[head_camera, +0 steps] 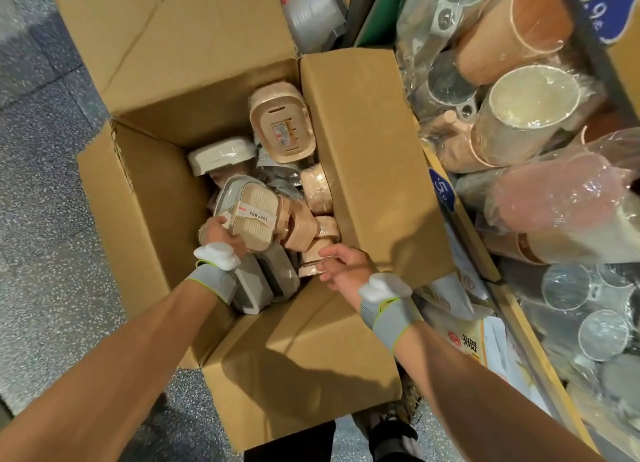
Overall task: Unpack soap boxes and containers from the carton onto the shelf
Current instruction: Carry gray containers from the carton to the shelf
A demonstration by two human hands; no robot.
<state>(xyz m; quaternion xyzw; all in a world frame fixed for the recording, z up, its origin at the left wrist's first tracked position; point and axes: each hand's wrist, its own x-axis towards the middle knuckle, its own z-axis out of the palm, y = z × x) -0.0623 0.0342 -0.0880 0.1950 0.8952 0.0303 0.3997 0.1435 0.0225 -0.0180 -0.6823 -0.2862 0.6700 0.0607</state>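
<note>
Left hand grips the banded soap box, labelled "SOAP BOX", at carton centre. Right hand sits at 4 o'clock of it, fingers loosely curled on a pink wrapped box; a firm grasp isn't clear. Best practice: lift straight up, clear the flaps, then swing to the shelf at 3 o'clock. Count: about ten boxes visible, mostly pink, one white at 11 o'clock, two grey at 6 o'clock; more probably buried.
</note>
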